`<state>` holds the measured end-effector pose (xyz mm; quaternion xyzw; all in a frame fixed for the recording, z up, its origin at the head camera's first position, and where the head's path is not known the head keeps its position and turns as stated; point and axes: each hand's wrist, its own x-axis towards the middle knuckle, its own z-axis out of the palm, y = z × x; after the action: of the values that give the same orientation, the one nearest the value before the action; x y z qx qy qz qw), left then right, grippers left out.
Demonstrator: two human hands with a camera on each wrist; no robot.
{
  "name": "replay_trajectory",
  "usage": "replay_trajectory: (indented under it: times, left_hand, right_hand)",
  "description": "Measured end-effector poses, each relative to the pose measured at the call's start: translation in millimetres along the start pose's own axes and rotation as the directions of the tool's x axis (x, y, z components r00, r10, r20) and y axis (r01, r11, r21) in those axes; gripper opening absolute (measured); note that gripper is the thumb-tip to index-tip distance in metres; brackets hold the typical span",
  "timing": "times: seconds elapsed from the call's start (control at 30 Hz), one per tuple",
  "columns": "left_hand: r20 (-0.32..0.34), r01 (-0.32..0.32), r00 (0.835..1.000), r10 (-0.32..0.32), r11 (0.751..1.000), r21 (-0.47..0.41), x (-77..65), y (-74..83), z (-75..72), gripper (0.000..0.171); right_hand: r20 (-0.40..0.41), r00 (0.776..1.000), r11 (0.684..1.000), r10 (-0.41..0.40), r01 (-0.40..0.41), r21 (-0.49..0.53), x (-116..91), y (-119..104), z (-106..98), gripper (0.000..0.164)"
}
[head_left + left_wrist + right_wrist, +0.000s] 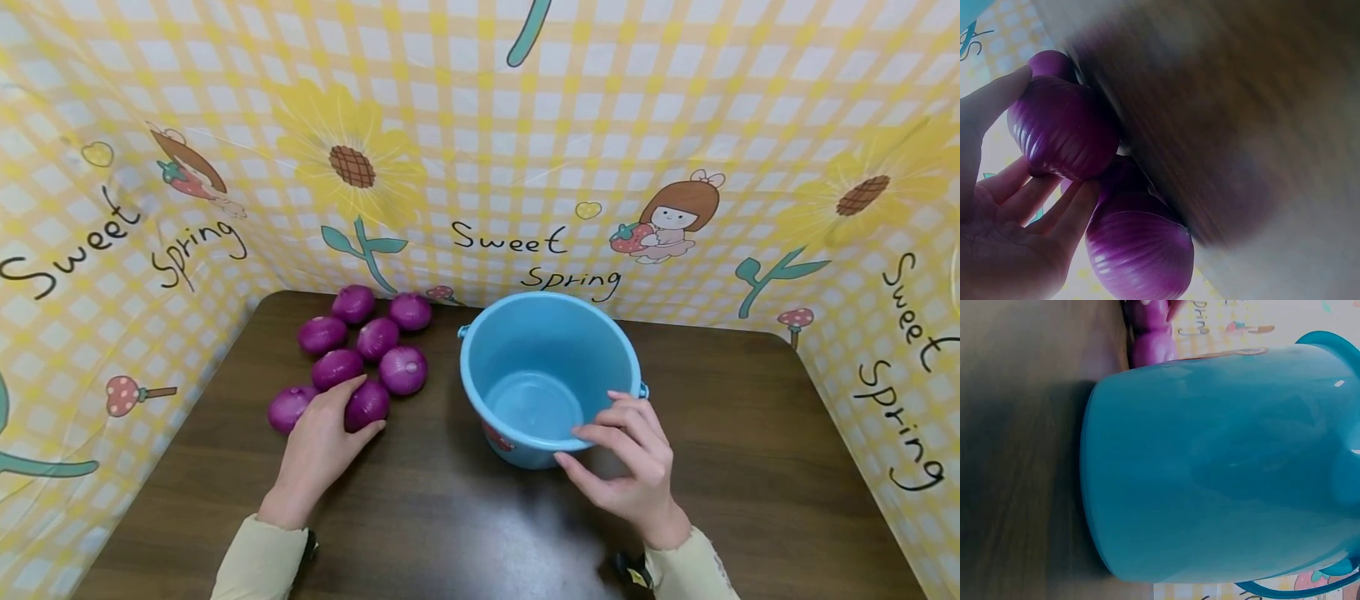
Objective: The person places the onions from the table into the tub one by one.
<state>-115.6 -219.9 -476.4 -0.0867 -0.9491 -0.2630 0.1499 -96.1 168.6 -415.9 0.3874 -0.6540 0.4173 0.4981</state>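
Observation:
My left hand (321, 442) is around the nearest purple onion (367, 407), thumb on its near side and fingers on the far side. In the left wrist view, thumb and fingertips touch this onion (1063, 128), and another onion (1141, 247) lies beside the fingers. A blue bucket (551, 442) stands upright to the right, with nothing inside it. At its near right rim, my right hand (633, 454) grips the edge, fingers over the inner side and thumb outside. The right wrist view is filled by the bucket's side (1222, 469); the right hand is hidden there.
Several more purple onions (403, 370) lie grouped on the left of the dark wooden table (450, 525). A checked yellow cloth (480, 150) with printed flowers and words walls the table's back and both sides.

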Motion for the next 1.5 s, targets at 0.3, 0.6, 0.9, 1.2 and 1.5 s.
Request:
replay_trajectory:
  times: [0.3,0.6,0.9,1.2,1.5]
  left_hand:
    - [0.014,0.013,1.0,-0.013,1.0,0.0,-0.3,0.4,-0.5,0.067]
    - [-0.004,0.0,1.0,0.0,1.0,0.001,-1.0,-0.4,0.3,0.068]
    - [0.004,-0.011,1.0,0.011,1.0,-0.005,-1.4,-1.7,0.1,0.067]
    - [0.035,-0.016,0.999,0.017,1.0,-0.024,0.4,0.6,-3.3,0.066]
    - [-0.01,-0.026,1.0,0.025,0.999,-0.036,3.1,9.8,-12.2,0.065]
  right_hand:
    - [0.003,0.999,0.997,-0.034,0.034,0.072,-1.3,-12.6,6.3,0.033]
    - [-0.055,0.997,0.998,-0.058,0.056,-0.029,-11.8,-9.2,9.5,0.036]
    - [-0.129,0.988,0.995,-0.089,0.083,-0.051,-14.3,-3.0,14.4,0.04]
    - [-0.185,0.978,0.994,-0.093,0.082,-0.067,-15.8,-2.4,18.9,0.042]
    - [-0.195,0.977,0.993,-0.092,0.077,-0.086,-16.9,-0.9,20.0,0.044]
